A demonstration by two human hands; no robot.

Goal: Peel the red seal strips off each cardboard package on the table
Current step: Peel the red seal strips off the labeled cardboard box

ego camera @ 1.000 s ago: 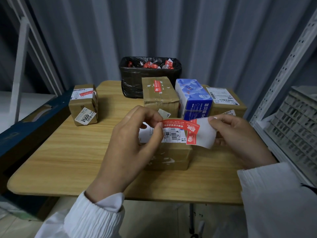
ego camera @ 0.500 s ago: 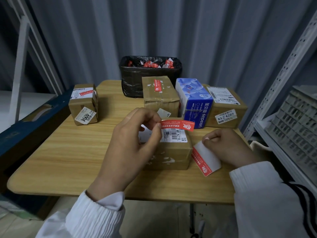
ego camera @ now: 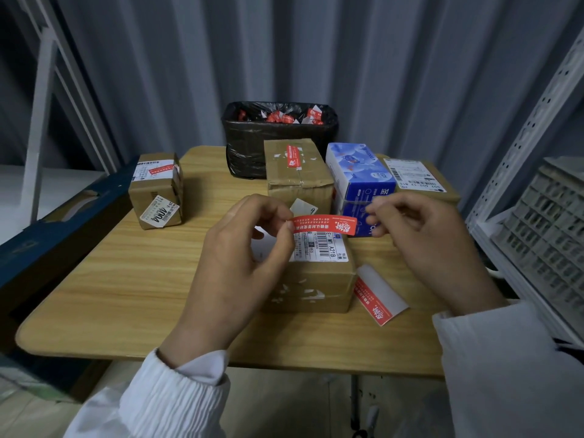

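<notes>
A red seal strip (ego camera: 324, 224) hangs stretched above the near cardboard package (ego camera: 319, 279). My left hand (ego camera: 240, 257) pinches its left end, and my right hand (ego camera: 420, 241) pinches its right end. A white backing sheet with a red edge (ego camera: 379, 294) lies on the table just right of that package. Another cardboard package (ego camera: 298, 172) at the back centre carries a red strip (ego camera: 292, 156) on top. The small package (ego camera: 156, 191) at the left has a red strip (ego camera: 161, 168) on its top label.
A black-lined bin (ego camera: 278, 137) holding several peeled red strips stands at the table's far edge. A blue tissue box (ego camera: 360, 178) and a labelled cardboard box (ego camera: 417, 178) sit back right. A white metal rack with a grey crate (ego camera: 543, 235) stands to the right.
My right hand set the white backing sheet down beside the near package, then rose and took the free right end of the red strip that my left hand still pinches.
</notes>
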